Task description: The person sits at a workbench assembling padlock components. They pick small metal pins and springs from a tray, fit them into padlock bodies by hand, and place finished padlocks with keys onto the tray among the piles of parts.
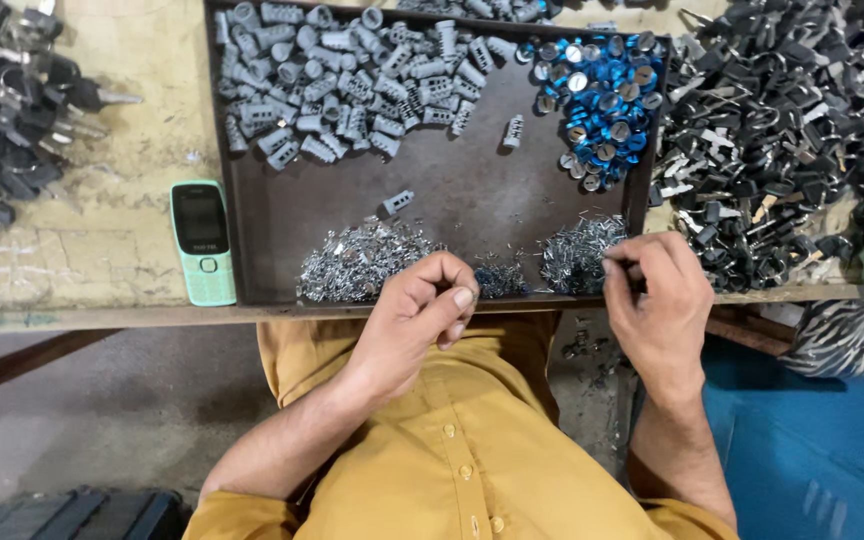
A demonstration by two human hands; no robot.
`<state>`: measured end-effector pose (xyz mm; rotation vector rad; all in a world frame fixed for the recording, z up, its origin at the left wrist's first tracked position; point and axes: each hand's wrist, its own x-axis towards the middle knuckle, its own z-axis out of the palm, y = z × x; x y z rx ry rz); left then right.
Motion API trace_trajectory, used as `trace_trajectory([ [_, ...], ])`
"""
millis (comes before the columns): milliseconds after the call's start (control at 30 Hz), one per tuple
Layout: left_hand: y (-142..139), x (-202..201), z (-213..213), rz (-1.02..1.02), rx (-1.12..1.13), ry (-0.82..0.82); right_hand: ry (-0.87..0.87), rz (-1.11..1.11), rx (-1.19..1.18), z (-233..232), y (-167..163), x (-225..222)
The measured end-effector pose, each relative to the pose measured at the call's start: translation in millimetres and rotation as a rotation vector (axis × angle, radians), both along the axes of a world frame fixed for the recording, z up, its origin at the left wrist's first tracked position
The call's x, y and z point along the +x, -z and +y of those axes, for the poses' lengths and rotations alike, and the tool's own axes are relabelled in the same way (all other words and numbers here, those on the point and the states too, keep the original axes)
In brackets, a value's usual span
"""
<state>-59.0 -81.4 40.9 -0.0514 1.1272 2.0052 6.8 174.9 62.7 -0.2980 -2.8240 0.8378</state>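
The left hand (417, 310) hovers at the tray's (252, 215) near rim, at six o'clock, its grip curled with thumb pressed against the fingertips; whether a small part sits inside cannot be told. The right hand (657, 300) rests at the tray's five o'clock corner, its grip pinched together over a pile of small metal pins (577, 250), though what it pinches is too small to make out. A second heap of shiny metal bits (362, 262) lies at seven o'clock in the tray. Grey lock cylinders (342, 85) fill eleven o'clock, blue caps (602, 95) one o'clock. A green phone (202, 240) lies on the tabletop (102, 250) at nine o'clock, black-headed keys (772, 120) at three.
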Motion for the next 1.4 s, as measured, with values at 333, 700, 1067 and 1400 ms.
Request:
trace_trajectory([
  [333, 1.3, 7.1, 7.9, 0.181, -0.101, 0.070, 0.073, 0.183, -0.128, -12.6, 16.5, 2.1],
  [700, -1.8, 6.4, 7.7, 0.105, -0.108, 0.046, -0.120, 0.063, 0.219, 1.2, -11.3, -11.6],
  [1067, 1.2, 5.1, 8.5, 0.223, -0.116, 0.067, -0.012, 0.085, -0.067, 11.5, -5.4, -1.4],
  [1400, 3.1, 7.1, 10.9, 0.363, -0.122, 0.091, 0.009, 0.134, -0.111, -2.2, 12.7, 0.6],
])
